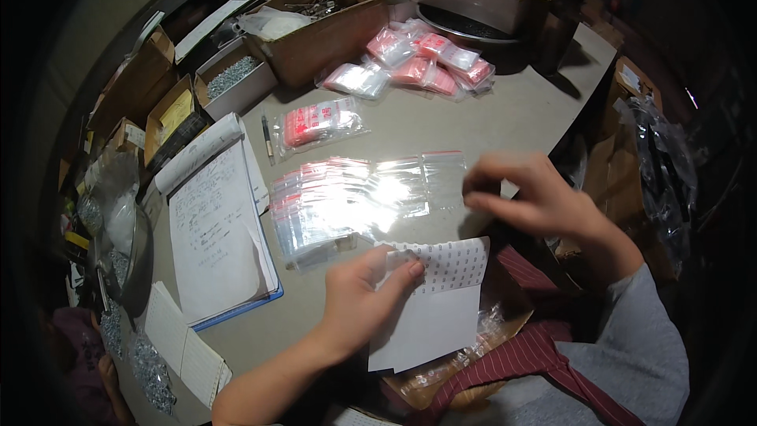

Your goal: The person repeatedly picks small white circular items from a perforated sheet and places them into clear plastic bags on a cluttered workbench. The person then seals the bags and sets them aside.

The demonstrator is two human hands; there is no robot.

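Note:
My left hand (363, 288) is closed on a white sheet of small printed labels (445, 312), thumb on top, above the table's near edge. Its upper part carries rows of tiny marks; the lower part is blank. To the right, my right hand (536, 193) is curled, thumb and fingertips drawn together beside the last clear zip bag (443, 170). Whatever the fingertips hold, if anything, is hidden. Clear zip bags with red top lines (315, 197) lie overlapped in a fanned row across the table, partly washed out by glare.
A written notepad (213, 229) lies left, with a pen (268, 140) near it. Packs of red-printed bags (426, 59) are heaped at the back, one pack (319, 122) closer. Boxes of metal parts (231, 79) line the far left. An open carton (505, 308) stands by my lap.

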